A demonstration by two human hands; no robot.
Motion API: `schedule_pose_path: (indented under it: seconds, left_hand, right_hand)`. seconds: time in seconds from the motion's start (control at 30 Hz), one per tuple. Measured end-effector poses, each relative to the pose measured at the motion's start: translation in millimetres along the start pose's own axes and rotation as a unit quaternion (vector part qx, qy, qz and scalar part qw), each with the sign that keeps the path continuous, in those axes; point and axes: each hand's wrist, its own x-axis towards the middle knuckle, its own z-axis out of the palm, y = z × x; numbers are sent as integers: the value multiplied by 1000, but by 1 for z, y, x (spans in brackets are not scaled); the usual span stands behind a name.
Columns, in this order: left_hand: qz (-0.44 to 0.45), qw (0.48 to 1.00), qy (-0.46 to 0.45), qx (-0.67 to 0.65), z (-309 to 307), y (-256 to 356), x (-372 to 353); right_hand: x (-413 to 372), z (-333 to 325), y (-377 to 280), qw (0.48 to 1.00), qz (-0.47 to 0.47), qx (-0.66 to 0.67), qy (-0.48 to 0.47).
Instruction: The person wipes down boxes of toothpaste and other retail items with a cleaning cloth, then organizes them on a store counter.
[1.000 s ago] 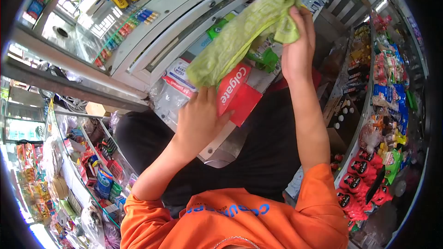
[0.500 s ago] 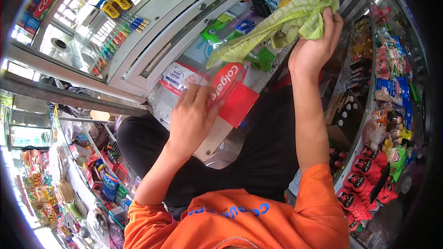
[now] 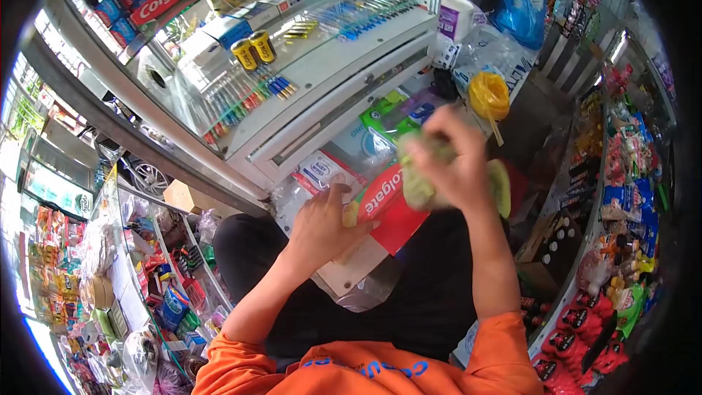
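In a crowded shop, our right hand (image 3: 464, 164), blurred by motion near the center of the frame, clutches a green cloth (image 3: 418, 190), bunched under the fingers and trailing to the right of the wrist. The cloth hangs above the right part of a red Colgate box (image 3: 401, 232), low in the middle of the frame, in front of our black-trousered legs (image 3: 245, 249). Our left hand (image 3: 320, 225) lies by the box's left end, its fingers apart and bent; we cannot tell whether it grips the box or only rests there. For good handling, we judge, the left hand should steady that end with light pressure while the right keeps the cloth gathered, its loose tail clear of the baby wipes pack (image 3: 319, 172) at left of center and the yellow bag (image 3: 488, 95) at upper right. Our right forearm rises nearly straight up the frame, wrist bent inward; our left slants up and right from the lower left, palm down.
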Motion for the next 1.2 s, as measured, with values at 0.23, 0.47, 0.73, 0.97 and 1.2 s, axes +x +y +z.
schedule_pose_path:
  seconds: [0.23,0.47,0.73,0.97,1.2]
  left_hand:
    - [21,999,-10,-44,10,-5,-3]
    - [94,994,56,24,20,1,-13]
    - [94,990,64,80,9,0,-16]
    - [181,975,83,96,-6,-26,-33]
    - [203,969,75,121,0,-28,-38]
  right_hand:
    - [-25,50,14,955,-38,-82,-281]
    - [-29,42,5,934,-3,-87,-347]
    - [-32,39,23,925,-75,-185,-323]
    - [-36,33,28,934,-91,-205,-277]
    - [-45,32,27,942,-102,-195,-254]
